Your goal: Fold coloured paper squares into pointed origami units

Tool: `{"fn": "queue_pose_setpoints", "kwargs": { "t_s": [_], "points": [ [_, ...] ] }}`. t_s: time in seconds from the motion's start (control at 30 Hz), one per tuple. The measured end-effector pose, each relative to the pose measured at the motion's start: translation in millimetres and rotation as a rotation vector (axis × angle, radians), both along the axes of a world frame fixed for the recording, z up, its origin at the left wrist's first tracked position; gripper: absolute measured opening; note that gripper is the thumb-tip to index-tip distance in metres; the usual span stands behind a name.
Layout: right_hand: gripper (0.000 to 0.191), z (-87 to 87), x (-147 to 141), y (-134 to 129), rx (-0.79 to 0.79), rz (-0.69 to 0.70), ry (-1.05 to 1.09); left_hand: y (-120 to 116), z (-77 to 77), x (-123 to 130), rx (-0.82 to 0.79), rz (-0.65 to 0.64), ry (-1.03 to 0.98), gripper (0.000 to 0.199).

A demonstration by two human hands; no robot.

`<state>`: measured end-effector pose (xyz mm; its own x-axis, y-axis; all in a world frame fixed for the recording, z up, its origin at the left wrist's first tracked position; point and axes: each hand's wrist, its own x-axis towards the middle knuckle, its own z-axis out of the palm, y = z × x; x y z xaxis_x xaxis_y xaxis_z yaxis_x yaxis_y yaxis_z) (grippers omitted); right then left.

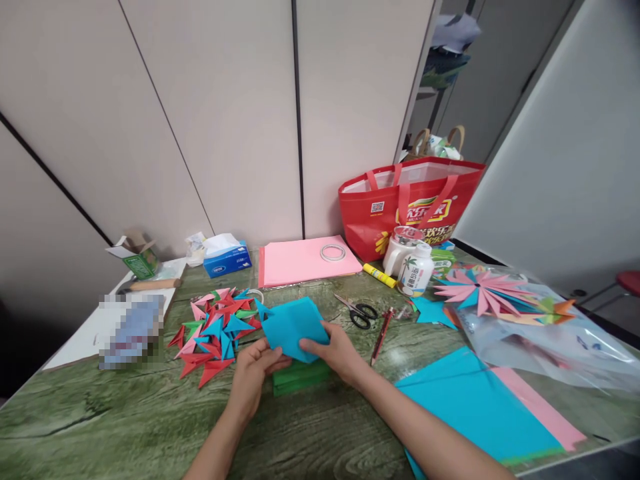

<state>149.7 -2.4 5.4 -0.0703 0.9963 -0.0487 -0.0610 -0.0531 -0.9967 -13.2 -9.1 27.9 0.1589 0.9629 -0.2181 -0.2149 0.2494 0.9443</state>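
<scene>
A blue sheet of paper [295,327] is held up over the table between my two hands. My left hand [255,370] pinches its lower left edge. On the right side, my right hand [335,350] grips it with the thumb lying on the front face. Below it lies a stack of green paper [303,378], partly covered by the blue sheet. To the left is a heap of folded paper pieces [220,330] in red, blue, pink and green. Black-handled scissors [361,313] and a dark red pen [383,335] lie to the right of my right hand.
Pink paper [300,261] with a tape roll [333,253] lies at the back. A glue stick [380,275], a white bottle [416,270] and a red bag [365,220] stand nearby. Large blue sheets [470,407] and a paper flower [485,291] are right; a tissue pack [227,260] is left.
</scene>
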Motion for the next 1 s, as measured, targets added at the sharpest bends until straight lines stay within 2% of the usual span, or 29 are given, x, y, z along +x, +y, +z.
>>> {"fn": "queue_pose_setpoints", "kwargs": {
  "t_s": [0.3,0.4,0.47,0.5,0.57,0.6,0.67,0.73,0.87,1.0],
  "points": [
    [0.035,-8.6,-3.1,2.9,0.082,-0.040,0.008,6.2,-2.9,-7.0,0.014,0.087,-0.034,0.021],
    [0.032,-8.0,-6.3,0.2,0.143,-0.075,0.020,3.8,-3.7,-2.3,0.076,0.155,-0.004,0.045],
    [0.029,-5.6,-7.4,-1.5,0.185,-0.103,0.007,0.1,-2.9,2.9,0.170,0.162,0.040,0.065],
    [0.026,-3.9,-7.7,-2.2,0.200,-0.109,-0.008,-1.9,-2.3,5.3,0.227,0.155,0.059,0.068],
    [0.016,-0.3,-7.9,-3.7,0.223,-0.099,-0.054,-5.0,-1.3,8.2,0.323,0.155,0.147,0.061],
    [0.014,1.5,-7.7,-4.4,0.232,-0.089,-0.083,-5.6,-1.2,8.4,0.341,0.138,0.215,0.050],
    [0.017,4.4,-7.2,-5.6,0.235,-0.067,-0.132,-4.8,-2.4,6.1,0.336,0.112,0.329,0.027],
    [0.023,5.6,-6.6,-6.2,0.212,-0.022,-0.136,-1.8,-5.3,1.6,0.301,0.122,0.360,0.015],
    [0.029,1.5,-5.2,-5.4,0.241,0.122,-0.085,3.5,-10.5,-5.7,0.212,0.210,0.215,0.023],
    [0.027,-2.8,-2.7,-3.8,0.325,0.152,-0.132,2.8,-6.7,-5.8,0.154,0.141,0.037,0.034]
  ]
}}
